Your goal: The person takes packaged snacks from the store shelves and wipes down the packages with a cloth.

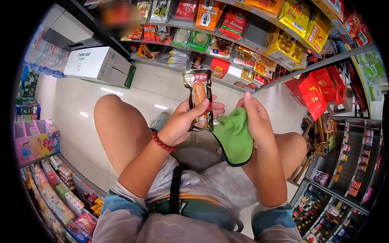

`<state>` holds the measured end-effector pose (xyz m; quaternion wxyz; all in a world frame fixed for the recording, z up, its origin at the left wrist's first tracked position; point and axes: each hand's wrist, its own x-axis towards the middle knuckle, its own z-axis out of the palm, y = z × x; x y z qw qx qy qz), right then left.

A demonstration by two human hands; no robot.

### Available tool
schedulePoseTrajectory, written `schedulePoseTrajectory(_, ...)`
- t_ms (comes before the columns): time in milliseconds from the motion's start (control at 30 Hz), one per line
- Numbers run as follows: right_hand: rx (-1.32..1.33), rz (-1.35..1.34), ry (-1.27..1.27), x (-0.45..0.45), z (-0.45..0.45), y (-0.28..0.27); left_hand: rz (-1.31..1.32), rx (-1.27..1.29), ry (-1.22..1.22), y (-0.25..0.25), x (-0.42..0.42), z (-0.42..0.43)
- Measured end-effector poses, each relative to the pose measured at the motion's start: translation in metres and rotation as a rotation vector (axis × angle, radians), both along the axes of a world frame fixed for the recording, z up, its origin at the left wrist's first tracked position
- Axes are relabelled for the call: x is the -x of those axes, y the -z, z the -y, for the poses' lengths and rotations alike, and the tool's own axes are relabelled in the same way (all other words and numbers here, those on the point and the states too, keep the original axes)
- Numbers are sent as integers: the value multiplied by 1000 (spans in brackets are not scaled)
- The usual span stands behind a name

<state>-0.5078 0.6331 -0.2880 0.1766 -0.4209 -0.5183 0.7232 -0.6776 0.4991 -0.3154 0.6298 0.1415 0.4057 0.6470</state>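
In the head view my left hand, with a red bead bracelet at its wrist, holds a packaged sausage. The pack is dark with a clear window and stands roughly upright, my thumb across its front and my fingers behind it. To the right, my right hand is closed on a green cloth with dark edging. The cloth hangs down bunched, its left corner close to the lower end of the sausage pack. Whether cloth and pack touch, I cannot tell.
Shelves of packaged snacks stand ahead. A white carton sits on the tiled floor at left, near wrapped bottles. Red bags hang at right. More racks flank both sides, and my knees rise beside my hands.
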Motion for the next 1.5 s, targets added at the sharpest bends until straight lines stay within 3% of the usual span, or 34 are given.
schedulePoseTrajectory(167,185,-60,172,-1,-10,-11,6,18,-12,3,0,-1)
schedulePoseTrajectory(600,233,-268,153,-7,-23,-3,79,61,-51,0,5,-4)
schedulePoseTrajectory(800,113,-408,265,-2,-27,-6,118,28,-20,3,6,-4)
schedulePoseTrajectory(867,69,-436,454,-1,-27,-2,58,34,7,5,3,-4)
schedulePoseTrajectory(1000,-46,-414,466,7,-14,3,1,8,-1,-3,-2,-3)
schedulePoseTrajectory(1100,-225,-372,343,16,-2,5,-23,100,50,2,-4,-1)
schedulePoseTrajectory(1167,-389,-356,188,22,6,4,-367,98,59,27,-6,2)
schedulePoseTrajectory(1233,-354,-372,103,20,10,11,-357,11,74,18,-6,1)
schedulePoseTrajectory(1300,-704,-106,-113,20,12,20,-252,108,273,22,-1,4)
schedulePoseTrajectory(1433,-601,40,-72,25,27,27,-78,192,285,24,4,7)
schedulePoseTrajectory(1500,-601,45,-77,25,32,24,-5,120,97,17,1,8)
